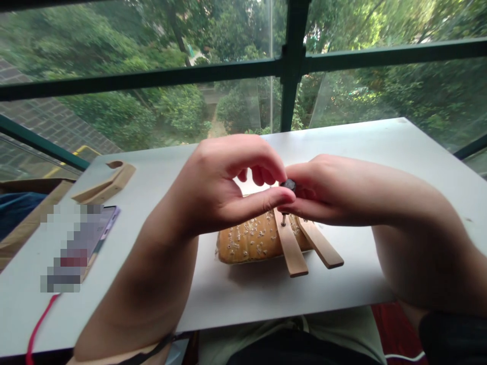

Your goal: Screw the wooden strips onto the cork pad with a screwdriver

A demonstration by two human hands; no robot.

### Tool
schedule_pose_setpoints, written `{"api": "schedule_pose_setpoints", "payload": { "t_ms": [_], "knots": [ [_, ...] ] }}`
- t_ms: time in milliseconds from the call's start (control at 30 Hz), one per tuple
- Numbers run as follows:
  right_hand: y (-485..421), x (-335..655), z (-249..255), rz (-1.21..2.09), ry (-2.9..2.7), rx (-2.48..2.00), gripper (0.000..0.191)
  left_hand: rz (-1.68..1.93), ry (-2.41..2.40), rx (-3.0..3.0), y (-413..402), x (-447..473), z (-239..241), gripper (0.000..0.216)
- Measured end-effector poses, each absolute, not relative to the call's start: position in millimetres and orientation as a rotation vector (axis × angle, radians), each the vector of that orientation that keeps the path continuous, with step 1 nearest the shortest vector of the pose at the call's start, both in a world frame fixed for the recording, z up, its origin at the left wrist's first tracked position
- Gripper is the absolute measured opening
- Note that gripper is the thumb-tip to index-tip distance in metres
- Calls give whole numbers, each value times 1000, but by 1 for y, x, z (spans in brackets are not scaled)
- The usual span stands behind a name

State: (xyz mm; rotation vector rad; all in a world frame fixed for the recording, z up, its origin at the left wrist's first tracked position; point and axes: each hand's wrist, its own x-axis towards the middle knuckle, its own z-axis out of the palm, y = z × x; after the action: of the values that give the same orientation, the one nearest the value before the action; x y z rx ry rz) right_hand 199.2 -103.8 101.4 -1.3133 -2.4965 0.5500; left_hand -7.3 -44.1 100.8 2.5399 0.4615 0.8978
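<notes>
My left hand (232, 182) is closed, its thumb and index fingertip pinching a small dark knob (288, 185). From the other side my right hand (319, 190) meets it, thumb and curled fingers closed close around the knob. What lies inside the right fingers is hidden. Below the hands, a wooden slat (292, 251) with a metal bolt (283, 220) standing up from it angles toward me. A second wooden slat (323, 246) lies beside it. Both rest across a brown, bread-like padded pouch (247, 238) with pale seed-like specks; the hands cover its upper part.
On the left of the white table (236, 304) lie a wooden piece with a curved end (110, 182) and a phone (97, 238), partly blurred out. A red cord (40, 322) runs off the near edge. A cardboard box (57, 195) stands at far left; windows rise behind.
</notes>
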Motion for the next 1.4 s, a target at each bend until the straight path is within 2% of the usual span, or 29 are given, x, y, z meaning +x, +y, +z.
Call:
{"api": "schedule_pose_setpoints", "payload": {
  "t_ms": [200, 333, 467, 633, 833, 933, 1067, 1200, 1400],
  "knots": [
    [-103, 201, 101, 595, -2512, -1243, 19, 902, 502, 2558, -43, -4, 97, 17],
    [-102, 203, 100, 688, -2519, -1121, 4, 918, 455, 2550, -42, -5, 97, 9],
    [-99, 207, 101, 810, -2503, -1050, 14, 923, 390, 2525, -41, -5, 97, 6],
    [-100, 211, 93, 863, -2437, -1058, 11, 841, 494, 2544, -43, -5, 99, 11],
    [-110, 215, 56, 927, -2201, -1107, 15, 736, 549, 2559, -45, -4, 105, 11],
    [-116, 213, 39, 881, -2082, -1095, 9, 751, 528, 2569, -46, -4, 104, 10],
    [-120, 209, 25, 845, -2056, -1143, 12, 785, 463, 2575, -44, -3, 99, 10],
    [-119, 207, 14, 673, -2079, -1134, 9, 871, 366, 2579, -43, -1, 96, 15],
    [-121, 204, 6, 569, -2061, -1072, 13, 928, 207, 2553, -42, 2, 94, 8]
  ]
}}
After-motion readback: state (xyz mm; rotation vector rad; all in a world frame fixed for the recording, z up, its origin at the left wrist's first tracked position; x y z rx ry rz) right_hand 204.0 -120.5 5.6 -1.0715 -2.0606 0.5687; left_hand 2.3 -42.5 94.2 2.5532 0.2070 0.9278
